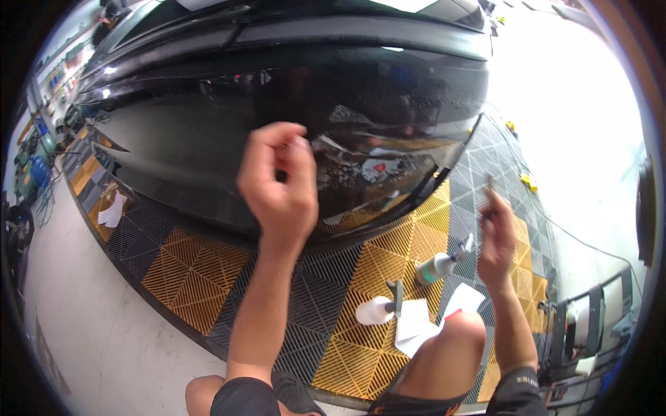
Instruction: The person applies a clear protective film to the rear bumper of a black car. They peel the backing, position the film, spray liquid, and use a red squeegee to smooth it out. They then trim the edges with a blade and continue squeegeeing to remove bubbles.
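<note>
My left hand is raised in front of the black car bumper, its fingers curled into a pinch; anything held there is too small to make out. Over on the right, beside the bumper, my right hand is closed on a thin dark item, blurred. Behind and right of my left hand, wet, bubbled patches mark the glossy surface. Below my right hand stand a spray bottle and a white bottle with a dark trigger, beside white sheets.
Black and yellow floor tiles lie under the car. A cable runs along the right past yellow items. A black metal frame stands at lower right. Equipment lines the left, and another person is at upper left.
</note>
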`<control>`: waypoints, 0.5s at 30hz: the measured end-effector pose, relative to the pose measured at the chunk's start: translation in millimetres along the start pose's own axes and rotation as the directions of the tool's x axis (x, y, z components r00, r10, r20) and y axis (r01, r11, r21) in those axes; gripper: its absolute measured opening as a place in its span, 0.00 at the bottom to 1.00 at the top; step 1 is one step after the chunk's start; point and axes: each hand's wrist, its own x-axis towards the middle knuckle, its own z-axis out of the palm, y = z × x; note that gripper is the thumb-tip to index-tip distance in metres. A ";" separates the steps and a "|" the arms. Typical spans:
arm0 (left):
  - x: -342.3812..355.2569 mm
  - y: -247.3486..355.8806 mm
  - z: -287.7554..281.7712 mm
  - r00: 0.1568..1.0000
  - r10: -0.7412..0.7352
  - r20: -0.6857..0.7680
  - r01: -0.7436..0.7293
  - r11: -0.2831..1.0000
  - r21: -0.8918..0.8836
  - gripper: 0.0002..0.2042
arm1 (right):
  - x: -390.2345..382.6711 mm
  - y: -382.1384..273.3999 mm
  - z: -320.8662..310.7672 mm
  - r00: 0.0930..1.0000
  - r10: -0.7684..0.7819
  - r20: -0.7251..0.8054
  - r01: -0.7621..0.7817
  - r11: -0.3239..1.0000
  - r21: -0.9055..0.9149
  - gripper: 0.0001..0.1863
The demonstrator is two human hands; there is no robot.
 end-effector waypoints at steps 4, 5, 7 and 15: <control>12.0 -10.4 -21.5 0.976 0.052 -0.212 -0.027 0.992 0.121 0.05 | 24.3 -77.2 61.3 0.966 -0.139 0.216 0.083 0.964 0.251 0.27; 6.0 -10.4 -21.1 0.979 -0.024 -0.203 0.031 0.999 0.031 0.06 | 23.2 -85.4 75.4 0.963 -0.138 0.233 0.040 0.924 0.380 0.28; -9.0 -11.1 -9.9 0.973 -0.136 -0.185 0.110 0.983 -0.149 0.08 | 21.1 -92.7 96.9 0.957 -0.154 0.247 0.029 0.896 0.443 0.28; -35.4 -12.0 16.1 0.999 0.006 -0.040 0.006 0.959 0.284 0.13 | 33.3 -78.3 125.8 0.973 0.027 0.231 -0.118 0.913 0.390 0.27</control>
